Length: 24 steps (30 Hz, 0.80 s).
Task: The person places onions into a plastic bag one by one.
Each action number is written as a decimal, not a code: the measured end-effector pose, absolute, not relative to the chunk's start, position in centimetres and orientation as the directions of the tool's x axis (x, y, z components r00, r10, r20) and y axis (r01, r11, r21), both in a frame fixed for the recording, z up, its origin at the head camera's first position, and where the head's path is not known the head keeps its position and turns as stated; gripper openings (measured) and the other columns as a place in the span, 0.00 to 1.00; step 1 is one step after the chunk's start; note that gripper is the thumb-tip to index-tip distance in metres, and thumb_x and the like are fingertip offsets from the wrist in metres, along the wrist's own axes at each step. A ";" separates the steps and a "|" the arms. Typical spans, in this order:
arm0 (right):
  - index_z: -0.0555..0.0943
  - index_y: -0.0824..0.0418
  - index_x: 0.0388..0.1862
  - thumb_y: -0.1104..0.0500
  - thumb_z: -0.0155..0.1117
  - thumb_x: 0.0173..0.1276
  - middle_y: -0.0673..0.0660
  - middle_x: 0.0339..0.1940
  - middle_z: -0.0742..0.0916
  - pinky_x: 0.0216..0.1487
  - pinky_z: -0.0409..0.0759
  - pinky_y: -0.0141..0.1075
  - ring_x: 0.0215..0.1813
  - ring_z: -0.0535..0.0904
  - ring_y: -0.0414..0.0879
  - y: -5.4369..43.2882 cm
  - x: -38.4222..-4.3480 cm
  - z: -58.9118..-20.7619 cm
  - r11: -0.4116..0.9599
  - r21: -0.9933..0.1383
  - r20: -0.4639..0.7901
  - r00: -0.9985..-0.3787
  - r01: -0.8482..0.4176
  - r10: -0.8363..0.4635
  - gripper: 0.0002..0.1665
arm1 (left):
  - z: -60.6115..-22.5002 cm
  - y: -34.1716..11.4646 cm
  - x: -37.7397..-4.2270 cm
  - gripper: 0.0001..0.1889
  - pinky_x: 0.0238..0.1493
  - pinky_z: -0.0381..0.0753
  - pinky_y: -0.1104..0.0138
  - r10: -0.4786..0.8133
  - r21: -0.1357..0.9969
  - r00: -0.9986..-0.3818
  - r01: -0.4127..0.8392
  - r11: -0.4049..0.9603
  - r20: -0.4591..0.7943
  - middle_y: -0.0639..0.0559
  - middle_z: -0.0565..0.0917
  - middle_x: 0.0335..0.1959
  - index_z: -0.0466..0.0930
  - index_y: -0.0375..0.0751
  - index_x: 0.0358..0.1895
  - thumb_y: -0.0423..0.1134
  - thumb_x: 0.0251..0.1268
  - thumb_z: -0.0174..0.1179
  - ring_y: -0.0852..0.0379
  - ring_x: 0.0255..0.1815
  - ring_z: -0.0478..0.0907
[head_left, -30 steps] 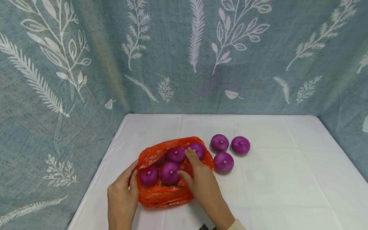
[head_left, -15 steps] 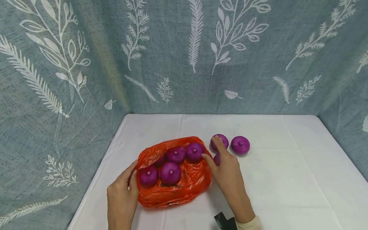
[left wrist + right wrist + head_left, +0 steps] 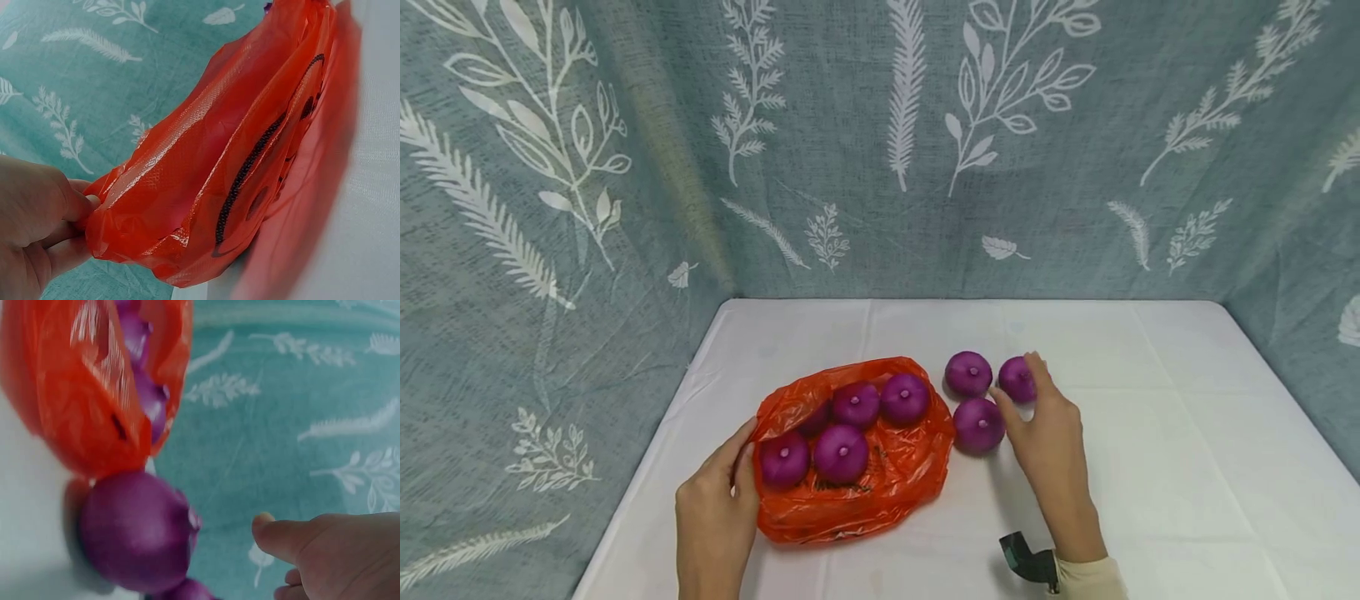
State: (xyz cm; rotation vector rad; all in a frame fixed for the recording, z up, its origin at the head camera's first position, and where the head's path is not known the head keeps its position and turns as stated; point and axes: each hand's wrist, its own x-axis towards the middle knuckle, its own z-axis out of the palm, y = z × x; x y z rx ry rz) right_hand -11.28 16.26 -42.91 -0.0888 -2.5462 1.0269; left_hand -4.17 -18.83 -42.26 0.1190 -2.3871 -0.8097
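Observation:
My left hand (image 3: 717, 504) pinches the left edge of a red plastic bag (image 3: 895, 492) between thumb and fingers, also plain in the left wrist view. The bag lies with its mouth spread, showing several round purple onions (image 3: 841, 454) inside, one partly under the film. Three more onions sit just right of it: one (image 3: 978, 426) against the bag's side, one (image 3: 967, 374) behind that, and one (image 3: 1015, 379) farthest right. My right hand (image 3: 1051, 446) is over the table with thumb and fingers spread, its fingertips overlapping the farthest-right onion in the head view and holding nothing.
A white cloth (image 3: 1157, 467) covers the table, whose back edge meets a blue-green curtain (image 3: 865, 225) with white leaf prints. Dark wrist camera gear (image 3: 1028, 558) juts out beside my right sleeve (image 3: 1090, 579).
My right hand has moved from over the onions in the bag, across the nearer loose ones, to the farthest-right onion. My left hand keeps its grip on the bag's edge.

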 end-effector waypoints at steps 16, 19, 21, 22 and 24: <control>0.70 0.70 0.77 0.52 0.76 0.72 0.72 0.75 0.75 0.68 0.78 0.62 0.72 0.75 0.70 18.2 -12.4 -44.5 0.742 -0.670 0.280 -0.931 -0.015 0.234 0.43 | -41.8 -19.1 -4.1 0.20 0.49 0.84 0.49 -0.279 0.581 -0.812 0.090 0.809 0.513 0.37 0.89 0.56 0.85 0.37 0.64 0.23 0.71 0.65 0.37 0.52 0.89; 0.70 0.71 0.77 0.53 0.76 0.71 0.73 0.76 0.75 0.67 0.79 0.62 0.73 0.75 0.70 18.4 -12.6 -44.9 0.743 -0.669 0.280 -0.934 -0.024 0.222 0.43 | -41.8 -19.1 -4.1 0.20 0.49 0.84 0.48 -0.281 0.583 -0.812 0.088 0.807 0.511 0.37 0.89 0.56 0.85 0.37 0.64 0.23 0.71 0.65 0.36 0.52 0.89; 0.69 0.71 0.77 0.53 0.76 0.72 0.73 0.76 0.74 0.67 0.79 0.62 0.73 0.75 0.69 18.4 -12.8 -45.1 0.745 -0.666 0.277 -0.937 -0.026 0.214 0.44 | -41.8 -19.1 -4.1 0.20 0.49 0.84 0.48 -0.285 0.588 -0.814 0.084 0.804 0.507 0.37 0.89 0.56 0.85 0.37 0.64 0.23 0.71 0.65 0.36 0.52 0.89; 0.69 0.71 0.78 0.53 0.76 0.72 0.73 0.76 0.74 0.68 0.78 0.62 0.73 0.74 0.69 18.4 -12.9 -45.3 0.746 -0.666 0.271 -0.939 -0.024 0.212 0.44 | -41.8 -19.1 -4.1 0.20 0.49 0.84 0.48 -0.286 0.589 -0.814 0.083 0.804 0.505 0.37 0.89 0.56 0.85 0.37 0.64 0.23 0.71 0.65 0.37 0.52 0.89; 0.69 0.71 0.78 0.53 0.76 0.72 0.73 0.77 0.73 0.69 0.77 0.62 0.74 0.73 0.69 18.4 -13.1 -45.5 0.747 -0.665 0.257 -0.943 -0.014 0.211 0.44 | -41.8 -19.1 -4.1 0.20 0.49 0.84 0.48 -0.288 0.591 -0.815 0.081 0.802 0.502 0.37 0.89 0.56 0.85 0.37 0.65 0.23 0.71 0.65 0.37 0.52 0.89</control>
